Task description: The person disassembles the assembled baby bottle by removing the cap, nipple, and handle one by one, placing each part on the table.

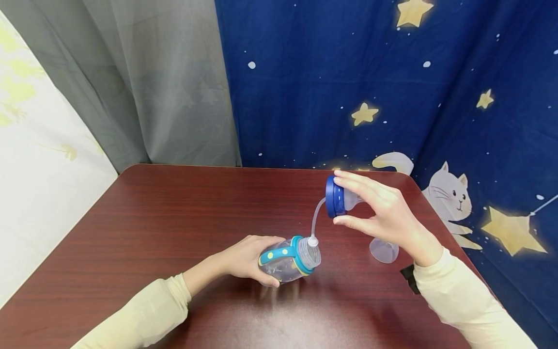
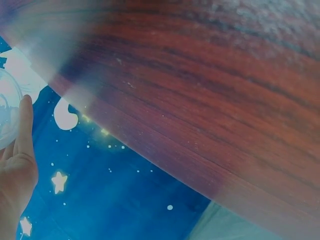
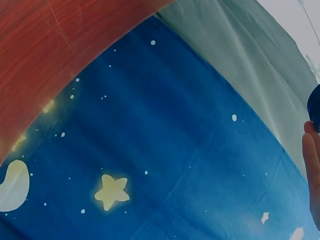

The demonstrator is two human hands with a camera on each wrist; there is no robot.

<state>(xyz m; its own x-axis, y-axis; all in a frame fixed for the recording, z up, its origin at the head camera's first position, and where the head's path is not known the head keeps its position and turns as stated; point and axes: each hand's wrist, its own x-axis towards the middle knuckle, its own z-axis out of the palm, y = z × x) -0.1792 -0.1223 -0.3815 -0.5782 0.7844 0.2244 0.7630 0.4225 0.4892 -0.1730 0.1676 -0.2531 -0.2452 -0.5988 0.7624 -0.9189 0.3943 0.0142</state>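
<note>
In the head view my left hand (image 1: pixel 253 257) grips a clear baby bottle (image 1: pixel 281 269) with teal handles and yellow dots. The bottle is tilted, its uncovered mouth facing right. My right hand (image 1: pixel 383 208) holds a blue screw collar (image 1: pixel 335 196) by its edge, with a translucent nipple behind it under the palm. From the collar a bent straw (image 1: pixel 315 218) hangs down, and its white weighted end (image 1: pixel 312 241) is at the bottle's mouth. Only part of the bottle (image 2: pixel 7 107) shows at the left wrist view's edge; the blue collar (image 3: pixel 314 107) is cut off in the right wrist view.
A clear dome-shaped cap (image 1: pixel 384 250) lies on the brown table (image 1: pixel 174 218) below my right hand. Near the right sleeve is a small black item (image 1: pixel 410 278), partly hidden. Grey curtain (image 1: pixel 174 82) and blue star-print curtain (image 1: pixel 305 97) hang behind the table.
</note>
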